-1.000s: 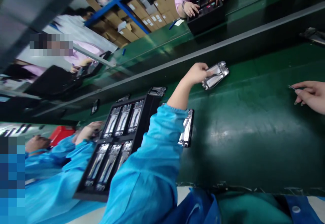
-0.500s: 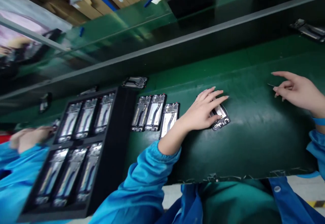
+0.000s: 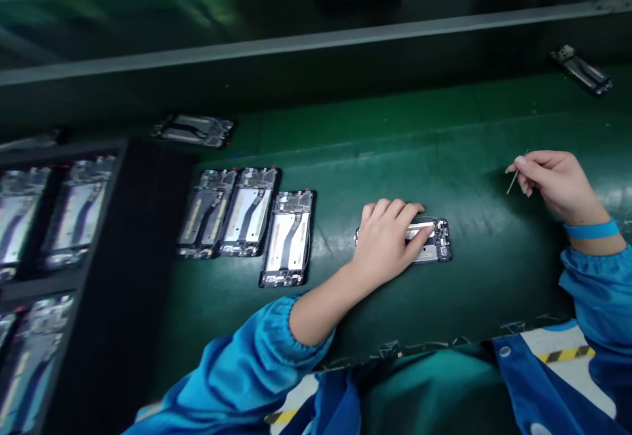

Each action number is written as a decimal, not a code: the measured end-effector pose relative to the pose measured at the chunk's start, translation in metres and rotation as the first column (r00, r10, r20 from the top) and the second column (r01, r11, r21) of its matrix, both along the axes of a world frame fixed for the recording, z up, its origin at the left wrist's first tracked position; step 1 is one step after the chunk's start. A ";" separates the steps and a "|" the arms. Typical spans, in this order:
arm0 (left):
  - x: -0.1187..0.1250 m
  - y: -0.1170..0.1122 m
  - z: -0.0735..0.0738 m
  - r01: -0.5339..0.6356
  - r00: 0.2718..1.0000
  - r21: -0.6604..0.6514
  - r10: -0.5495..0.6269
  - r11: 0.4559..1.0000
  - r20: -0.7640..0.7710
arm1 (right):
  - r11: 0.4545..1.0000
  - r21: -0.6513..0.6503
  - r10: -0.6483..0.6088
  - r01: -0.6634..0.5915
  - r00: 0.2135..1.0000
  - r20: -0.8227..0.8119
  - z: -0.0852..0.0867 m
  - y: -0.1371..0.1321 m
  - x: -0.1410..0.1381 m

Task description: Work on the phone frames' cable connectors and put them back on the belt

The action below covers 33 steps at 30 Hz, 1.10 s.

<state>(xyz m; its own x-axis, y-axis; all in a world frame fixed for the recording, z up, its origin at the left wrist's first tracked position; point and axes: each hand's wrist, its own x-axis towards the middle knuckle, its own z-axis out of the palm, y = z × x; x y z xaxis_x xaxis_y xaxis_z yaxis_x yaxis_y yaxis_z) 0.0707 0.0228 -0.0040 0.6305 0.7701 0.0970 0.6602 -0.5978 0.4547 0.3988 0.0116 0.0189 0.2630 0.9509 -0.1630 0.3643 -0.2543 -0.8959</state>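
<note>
An opened phone [image 3: 441, 241], its inner frame and small boards bare, lies sideways on the green bench mat. My left hand [image 3: 385, 241] is closed over it, fingers curled across its far edge and thumb on the inner face; much of the phone is hidden beneath. To the right, my right hand [image 3: 560, 178] pinches a thin metal pick [image 3: 512, 183], its point down and above the mat, apart from the phone. A loose thin cable runs along the phone's far edge.
Three opened phones [image 3: 287, 241] lie side by side left of my left hand. A black compartment tray [image 3: 116, 277] holding several more stands at the left. Single phones lie near the back ledge, one at left [image 3: 195, 130], another at far right [image 3: 582, 71].
The phone under my left hand has turned from slanted to lying sideways. My right hand's pick now points down instead of outward, and its index finger has curled in. The view has shifted right.
</note>
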 end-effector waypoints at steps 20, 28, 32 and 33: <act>0.001 0.014 0.002 0.196 0.972 0.058 -0.202 0.979 0.121 | 0.795 -0.388 0.605 -0.466 0.645 0.466 0.017 -0.053 -0.116; -0.002 0.018 0.010 0.238 0.967 0.010 -0.237 0.971 0.096 | 0.738 -0.461 0.651 -0.493 0.699 0.296 0.027 -0.037 -0.105; 0.000 0.016 0.007 0.235 0.965 0.053 -0.240 0.970 0.107 | 0.682 -0.522 0.563 -0.513 0.823 -0.074 0.025 -0.019 -0.105; 0.001 0.015 0.006 0.238 0.963 0.067 -0.244 0.969 0.113 | 0.673 -0.544 0.524 -0.501 0.842 -0.126 0.024 -0.016 -0.105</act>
